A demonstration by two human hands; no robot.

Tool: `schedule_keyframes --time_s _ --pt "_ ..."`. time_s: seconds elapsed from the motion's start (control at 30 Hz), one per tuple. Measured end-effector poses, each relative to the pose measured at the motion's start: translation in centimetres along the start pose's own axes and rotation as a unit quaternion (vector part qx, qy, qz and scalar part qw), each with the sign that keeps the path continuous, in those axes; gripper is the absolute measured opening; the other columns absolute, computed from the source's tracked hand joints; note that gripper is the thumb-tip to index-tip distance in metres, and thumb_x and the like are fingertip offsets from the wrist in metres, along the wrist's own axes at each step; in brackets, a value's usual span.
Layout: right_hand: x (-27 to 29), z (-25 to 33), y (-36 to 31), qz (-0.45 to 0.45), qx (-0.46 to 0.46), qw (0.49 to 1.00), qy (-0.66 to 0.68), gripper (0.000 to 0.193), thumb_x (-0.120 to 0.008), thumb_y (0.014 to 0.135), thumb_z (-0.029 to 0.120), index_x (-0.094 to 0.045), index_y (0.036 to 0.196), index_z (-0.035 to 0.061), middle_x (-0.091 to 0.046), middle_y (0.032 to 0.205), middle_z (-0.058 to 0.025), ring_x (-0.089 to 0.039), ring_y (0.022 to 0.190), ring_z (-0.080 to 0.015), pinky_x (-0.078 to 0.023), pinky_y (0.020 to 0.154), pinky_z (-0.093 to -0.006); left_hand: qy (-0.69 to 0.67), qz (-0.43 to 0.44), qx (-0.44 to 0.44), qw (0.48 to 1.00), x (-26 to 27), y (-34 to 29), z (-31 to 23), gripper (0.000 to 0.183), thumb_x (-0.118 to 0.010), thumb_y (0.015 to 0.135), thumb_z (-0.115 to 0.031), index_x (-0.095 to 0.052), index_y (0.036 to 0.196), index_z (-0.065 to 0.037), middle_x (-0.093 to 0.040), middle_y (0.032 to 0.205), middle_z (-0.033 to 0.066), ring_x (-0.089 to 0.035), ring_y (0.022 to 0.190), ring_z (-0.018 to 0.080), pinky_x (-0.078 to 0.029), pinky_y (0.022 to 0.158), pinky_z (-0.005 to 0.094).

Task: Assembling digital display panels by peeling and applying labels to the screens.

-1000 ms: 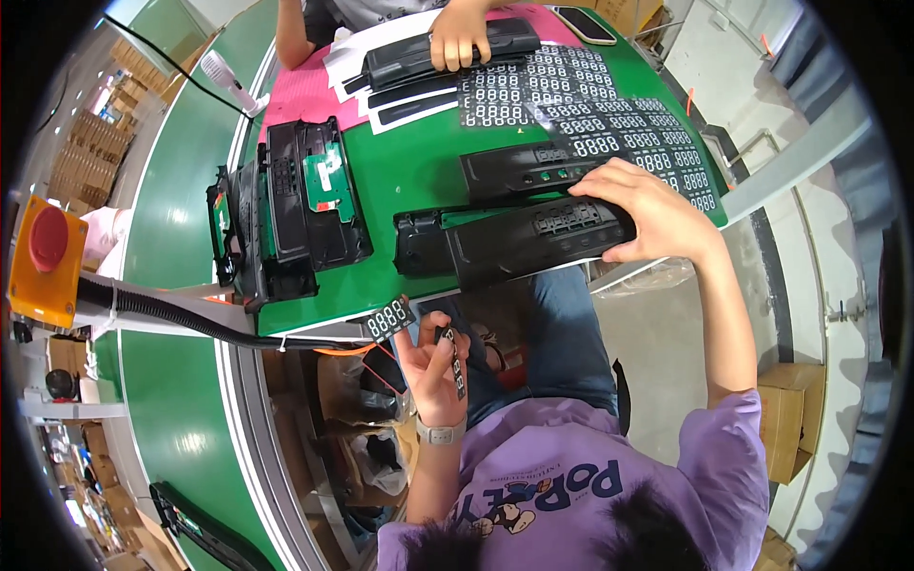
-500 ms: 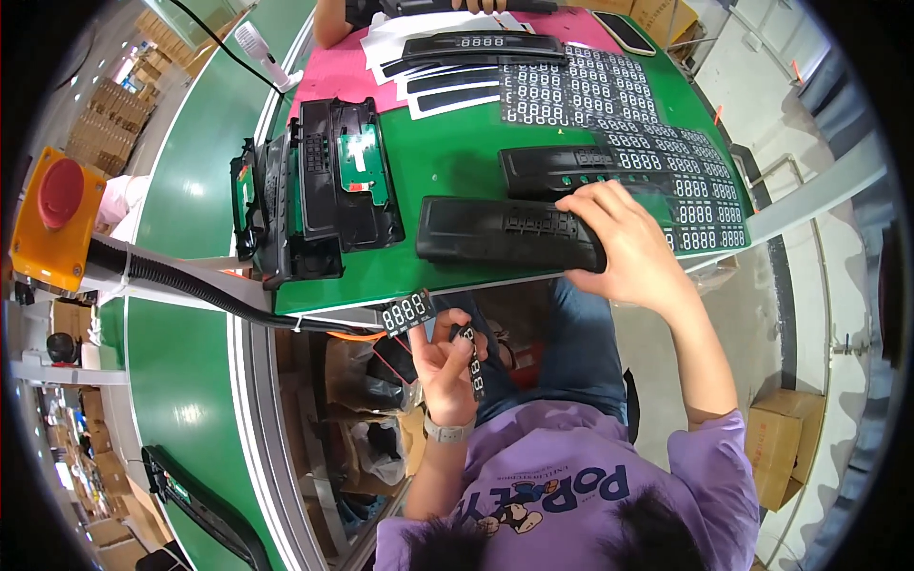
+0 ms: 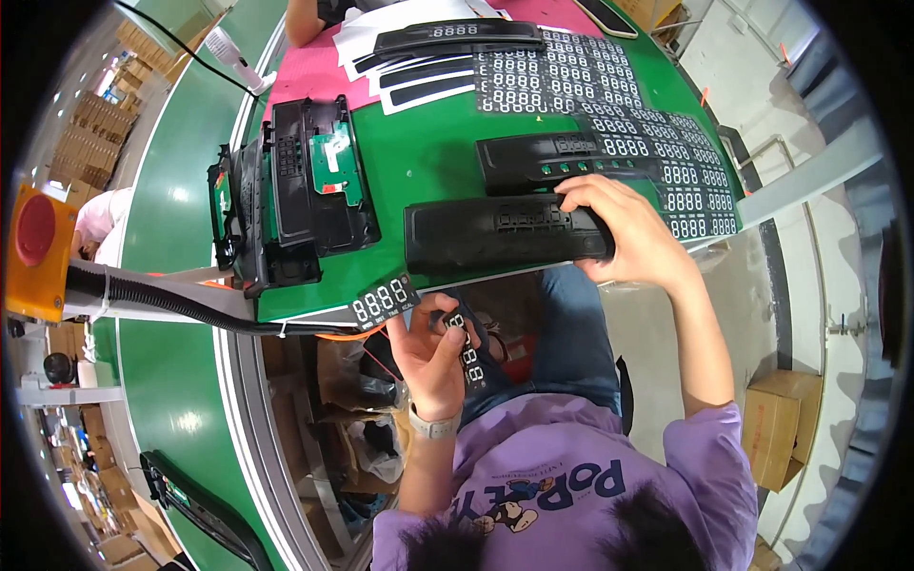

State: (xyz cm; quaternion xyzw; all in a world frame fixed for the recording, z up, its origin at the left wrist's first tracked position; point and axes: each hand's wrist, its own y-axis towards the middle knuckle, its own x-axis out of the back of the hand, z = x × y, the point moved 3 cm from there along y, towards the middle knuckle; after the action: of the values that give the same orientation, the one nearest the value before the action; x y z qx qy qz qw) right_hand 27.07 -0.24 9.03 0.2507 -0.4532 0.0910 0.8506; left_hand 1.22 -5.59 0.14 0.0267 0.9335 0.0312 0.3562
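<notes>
My right hand point(image 3: 633, 233) grips the right end of a long black plastic housing point(image 3: 457, 238), thumb at the near edge and fingers over the top. This housing lies at the table's front edge and has raised digit-shaped cutouts. My left hand point(image 3: 428, 357), below the edge, pinches a black digit label point(image 3: 468, 354) between thumb and fingers. A second digit label point(image 3: 383, 303) sits at its index fingertip, close to the housing's lower left. Just behind lies another black housing point(image 3: 533, 162), beside sheets of digit labels point(image 3: 681, 171).
Opened black housings with green circuit boards point(image 3: 333, 167) stand at the left. Farther back, a housing point(image 3: 457, 36) rests on white paper strips point(image 3: 419, 90). A phone point(image 3: 607, 17) lies at the far right. An orange box with a red button point(image 3: 36, 228) is at the left, and another person's arm point(image 3: 303, 21) reaches in.
The whole view has shifted slightly, so the table's things appear farther left. Both hands keep their grips, and the label on my left index fingertip is a little nearer the housing.
</notes>
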Motion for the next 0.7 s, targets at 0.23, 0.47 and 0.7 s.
schedule_keyframes --time_s 0.23,0.47,0.7 --pt "1.1 2.6 -0.2 -0.003 0.043 0.991 -0.128 0.053 -0.080 0.061 0.003 -0.059 0.110 0.0052 -0.059 0.125 -0.0095 -0.057 0.117 -0.0330 -0.043 0.102 -0.0454 0.124 -0.001 -0.109 0.986 -4.1 1.9 -1.0 0.063 -0.057 0.088 0.012 -0.032 0.143 -0.005 -0.055 0.117 0.0161 -0.064 0.083 0.0193 -0.058 0.071 0.0318" --pt "-3.3 7.1 -4.8 -0.088 -0.208 0.880 0.418 0.029 -0.082 0.075 0.007 -0.066 0.098 0.0007 -0.064 0.091 -0.0041 -0.063 0.082 -0.0120 -0.049 0.069 -0.0251 0.180 -0.052 -0.177 0.966 -6.6 2.2 -1.0 0.066 -0.059 0.090 0.009 -0.024 0.144 -0.005 -0.055 0.117 0.0167 -0.067 0.083 0.0233 -0.059 0.072 0.0324" --pt "-5.6 7.8 -6.5 -0.200 -0.326 0.753 0.535 0.012 -0.071 0.086 -0.002 -0.064 0.095 -0.0031 -0.065 0.085 -0.0063 -0.063 0.071 -0.0091 -0.049 0.061 -0.0205 0.259 -0.007 -0.201 0.945 -6.8 1.5 -0.4 0.072 -0.064 0.087 0.010 -0.022 0.143 -0.006 -0.054 0.120 0.0182 -0.066 0.089 0.0243 -0.061 0.076 0.0326"
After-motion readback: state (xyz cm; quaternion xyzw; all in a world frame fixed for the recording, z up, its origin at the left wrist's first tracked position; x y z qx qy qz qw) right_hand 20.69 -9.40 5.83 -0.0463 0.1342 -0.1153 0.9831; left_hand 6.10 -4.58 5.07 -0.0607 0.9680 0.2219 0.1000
